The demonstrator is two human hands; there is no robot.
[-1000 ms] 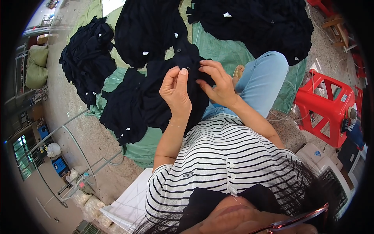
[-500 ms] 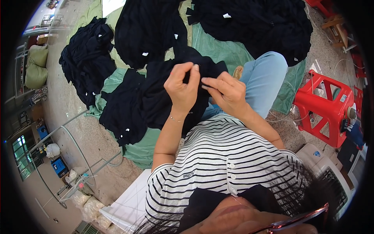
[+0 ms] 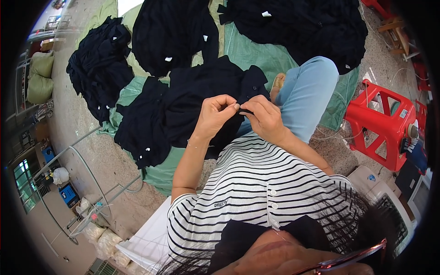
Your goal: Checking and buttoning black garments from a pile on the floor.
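A dark navy buttoned garment point(image 3: 201, 82) lies spread across my lap, a small round button showing near its right edge. At its near right part my two hands almost meet. My left hand point(image 3: 215, 114) is closed, thumb and forefinger pinched together at the fingertips; whatever sits between them is too small to make out. Just to its right, my right hand point(image 3: 266, 120) is closed too, fingers and thumb pinching a fold of the dark cloth. Another piece of dark clothing point(image 3: 140, 123) lies against the garment on the left.
Piles of dark clothing point(image 3: 98, 66) with small white tags lie on a green sheet point(image 3: 256, 48) at the left, ahead and far right. A red plastic stool point(image 3: 380, 123) stands to my right. A metal rail point(image 3: 87, 137) and a white sheet point(image 3: 149, 236) are at the left.
My left hand has come down from above the garment, and its pinched fingertips now meet those of my right hand. The right hand has shifted slightly down and left. The garment's button has come into view.
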